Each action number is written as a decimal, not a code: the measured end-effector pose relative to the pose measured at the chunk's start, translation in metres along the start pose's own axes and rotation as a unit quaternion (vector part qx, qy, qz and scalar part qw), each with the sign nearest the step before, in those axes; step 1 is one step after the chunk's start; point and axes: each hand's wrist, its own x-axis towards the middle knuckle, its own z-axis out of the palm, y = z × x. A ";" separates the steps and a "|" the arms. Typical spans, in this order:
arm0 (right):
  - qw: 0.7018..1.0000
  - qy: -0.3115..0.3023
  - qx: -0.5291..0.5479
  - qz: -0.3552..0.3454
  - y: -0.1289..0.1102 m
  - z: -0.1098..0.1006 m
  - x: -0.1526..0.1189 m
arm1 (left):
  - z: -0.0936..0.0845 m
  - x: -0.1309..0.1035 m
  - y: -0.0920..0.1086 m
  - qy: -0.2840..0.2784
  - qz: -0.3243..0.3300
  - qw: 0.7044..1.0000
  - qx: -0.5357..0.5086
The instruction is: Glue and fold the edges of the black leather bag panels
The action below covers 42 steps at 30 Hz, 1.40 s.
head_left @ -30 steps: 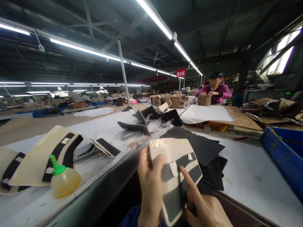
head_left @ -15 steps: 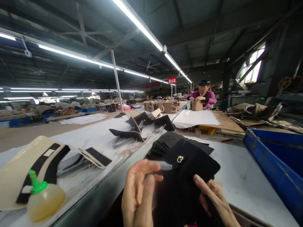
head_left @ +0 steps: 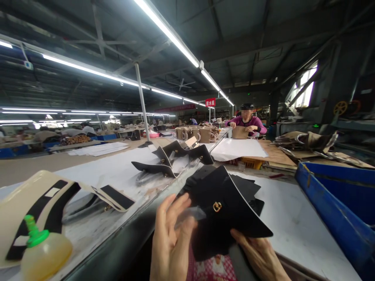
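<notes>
A black bag panel (head_left: 225, 218) with a pale edge and a small gold metal clasp (head_left: 217, 207) is tilted up in front of me. My right hand (head_left: 258, 249) grips its lower right edge, thumb on the near face. My left hand (head_left: 171, 238) is raised at the panel's left side, slightly blurred, with thumb and fingers apart. A translucent plastic piece (head_left: 191, 214) shows between its thumb and fingers; whether they touch it I cannot tell. Behind the panel lies a stack of black pieces (head_left: 249, 187).
Left on the table are a cream-and-black bag piece (head_left: 38, 195) and a green-capped glue bottle (head_left: 43, 249). More black bag pieces (head_left: 172, 156) stand farther back. A blue bin (head_left: 310, 195) is at right. A co-worker (head_left: 249, 123) handles a brown piece across the table.
The black panel has turned and tilted, its pale edge now showing. My right hand has shifted slightly left and down, still on the panel. My left-hand fingers have lifted and spread more.
</notes>
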 end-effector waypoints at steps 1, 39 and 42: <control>0.998 -0.020 -0.020 -0.048 -0.003 0.003 0.002 | 0.000 0.006 -0.004 -0.011 -0.010 1.000 -0.007; 0.985 -0.130 0.115 0.018 -0.021 -0.018 0.004 | -0.039 0.013 -0.073 -0.030 -0.127 0.984 0.121; 0.996 0.001 0.085 0.012 -0.028 -0.018 0.015 | -0.024 0.000 -0.056 -0.078 -0.136 0.981 0.117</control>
